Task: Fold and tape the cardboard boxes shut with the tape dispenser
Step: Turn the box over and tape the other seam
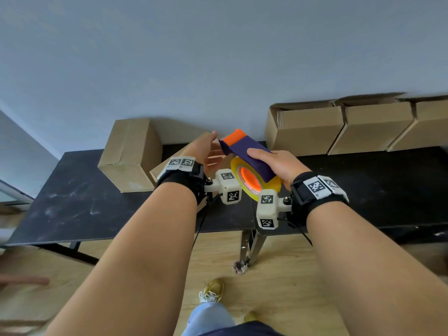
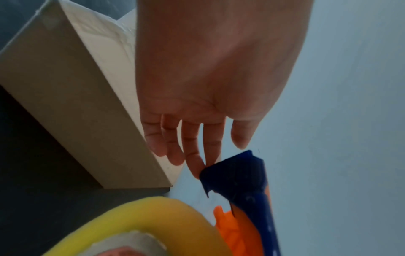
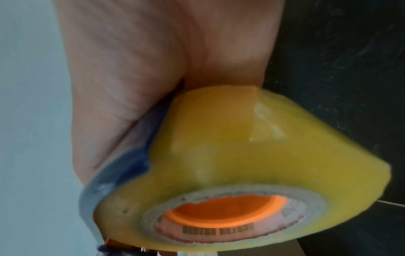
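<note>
My right hand (image 1: 274, 161) grips the tape dispenser (image 1: 244, 151), a dark blue body with an orange end, and holds it above the black table. Its yellow tape roll (image 1: 252, 183) hangs below my palm and fills the right wrist view (image 3: 241, 155). My left hand (image 1: 213, 146) is held flat with straight fingers at the dispenser's front end. In the left wrist view a fingertip (image 2: 197, 168) touches the blue nose (image 2: 236, 175). A closed cardboard box (image 1: 131, 154) stands on the table's left. Another box (image 1: 184, 149) lies partly hidden behind my left hand.
A row of open-topped cardboard boxes (image 1: 339, 127) lines the wall at the back right of the black table (image 1: 72, 202). Below is a wooden floor with the table legs (image 1: 249, 248) and my shoe (image 1: 213, 289). Another person's hand (image 1: 24, 280) shows at the left edge.
</note>
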The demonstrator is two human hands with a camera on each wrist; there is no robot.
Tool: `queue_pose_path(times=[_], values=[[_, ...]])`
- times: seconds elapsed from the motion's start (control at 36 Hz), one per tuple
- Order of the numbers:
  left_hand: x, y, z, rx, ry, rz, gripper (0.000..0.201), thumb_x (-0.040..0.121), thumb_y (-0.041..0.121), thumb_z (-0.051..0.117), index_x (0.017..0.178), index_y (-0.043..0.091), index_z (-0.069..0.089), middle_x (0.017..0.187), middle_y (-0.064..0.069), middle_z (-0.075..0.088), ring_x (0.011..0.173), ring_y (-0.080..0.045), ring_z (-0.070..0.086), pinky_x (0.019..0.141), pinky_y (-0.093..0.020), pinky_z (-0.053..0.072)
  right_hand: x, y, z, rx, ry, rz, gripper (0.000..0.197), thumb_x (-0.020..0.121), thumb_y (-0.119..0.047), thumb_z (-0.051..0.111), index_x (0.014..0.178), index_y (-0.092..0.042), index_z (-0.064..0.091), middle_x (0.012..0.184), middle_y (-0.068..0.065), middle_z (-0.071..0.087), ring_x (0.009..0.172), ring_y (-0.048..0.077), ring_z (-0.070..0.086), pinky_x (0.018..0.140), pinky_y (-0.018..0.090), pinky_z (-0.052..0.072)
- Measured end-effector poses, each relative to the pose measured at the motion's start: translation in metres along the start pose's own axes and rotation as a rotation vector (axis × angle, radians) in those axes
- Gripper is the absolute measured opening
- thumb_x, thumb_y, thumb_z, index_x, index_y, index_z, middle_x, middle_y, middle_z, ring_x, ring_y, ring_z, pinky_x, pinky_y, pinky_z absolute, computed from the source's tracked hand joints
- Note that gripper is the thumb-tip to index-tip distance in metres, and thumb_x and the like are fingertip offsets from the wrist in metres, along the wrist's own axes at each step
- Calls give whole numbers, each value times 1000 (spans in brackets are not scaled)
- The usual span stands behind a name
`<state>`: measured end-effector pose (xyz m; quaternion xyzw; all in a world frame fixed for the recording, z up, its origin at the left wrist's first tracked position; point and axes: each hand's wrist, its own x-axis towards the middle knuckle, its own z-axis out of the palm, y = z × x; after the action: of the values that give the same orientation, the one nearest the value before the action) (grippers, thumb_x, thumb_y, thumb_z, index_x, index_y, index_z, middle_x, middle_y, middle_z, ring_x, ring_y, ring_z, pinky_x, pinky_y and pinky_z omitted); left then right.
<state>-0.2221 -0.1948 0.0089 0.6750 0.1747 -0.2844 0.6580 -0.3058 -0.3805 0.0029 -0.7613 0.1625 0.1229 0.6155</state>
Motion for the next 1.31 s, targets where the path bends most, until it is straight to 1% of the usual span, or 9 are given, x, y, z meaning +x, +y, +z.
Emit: queue_pose_path(times=[0.11, 0.17, 0.25, 0.47, 0.61, 0.75, 0.89, 1.11, 1.31], values=[[1, 1, -4, -78, -58, -82, 33, 93, 41, 56, 87, 10, 66, 85, -6, 67, 79, -22, 61, 80, -32, 51, -5, -1, 2, 26, -36, 11, 59, 63, -61, 79, 97, -14, 74, 93, 7, 76, 98, 30, 70, 101, 48, 49], [3, 0, -5, -119, -88, -100, 21, 91, 27, 62, 87, 7, 65, 87, -8, 64, 85, -24, 59, 99, -37, 46, -5, -2, 3, 39, -48, 14, 70, 53, -66, 79, 98, -14, 74, 95, 8, 76, 100, 30, 69, 102, 49, 48], [6, -2, -6, -107, -67, -99, 11, 90, 16, 61, 92, 7, 67, 94, -6, 67, 104, -23, 60, 108, -43, 38, -5, -4, 4, 63, -49, 15, 79, 47, -70, 79, 101, -12, 73, 96, 8, 76, 101, 31, 69, 102, 48, 48], [15, 1, -3, 368, 143, 47, 23, 91, 12, 57, 69, 14, 51, 40, 5, 55, 52, -10, 51, 67, -19, 49, -11, -5, 5, 14, -18, 53, 58, 63, -57, 81, 96, -10, 73, 92, 11, 76, 98, 33, 70, 99, 48, 50], [29, 16, -18, 522, 293, 196, 19, 84, 18, 67, 68, 13, 58, 34, 7, 51, 31, -7, 51, 44, -13, 43, -12, 0, -3, -70, 16, 75, 52, 69, -55, 79, 96, -11, 71, 93, 10, 75, 95, 30, 70, 93, 42, 52], [30, 27, -19, 565, 389, 331, 16, 86, 25, 67, 84, 8, 69, 63, -6, 62, 48, -19, 57, 55, -26, 49, -13, 1, -18, -130, 28, 89, 53, 72, -58, 75, 97, -12, 70, 92, 8, 74, 83, 24, 68, 80, 33, 52], [45, 25, -13, 514, 393, 437, 27, 84, 33, 68, 63, 17, 68, 65, -4, 64, 64, -22, 58, 79, -41, 58, -1, -10, -19, -146, 111, 58, 51, 76, -56, 73, 97, -10, 68, 90, 6, 69, 73, 17, 62, 66, 26, 44], [69, 49, -23, 651, 337, 446, 23, 88, 35, 65, 87, 13, 72, 82, -3, 66, 72, -18, 57, 67, -26, 44, 36, -23, -7, -262, 196, 61, 58, 74, -62, 71, 87, -6, 66, 79, 6, 63, 69, 18, 57, 61, 29, 38], [100, 60, -39, 810, 361, 434, 23, 88, 32, 65, 99, 14, 74, 101, -4, 72, 84, -17, 61, 72, -22, 42, 66, -42, 7, -277, 192, 75, 46, 78, -57, 71, 73, -13, 61, 72, 3, 60, 65, 15, 55, 59, 30, 38]])
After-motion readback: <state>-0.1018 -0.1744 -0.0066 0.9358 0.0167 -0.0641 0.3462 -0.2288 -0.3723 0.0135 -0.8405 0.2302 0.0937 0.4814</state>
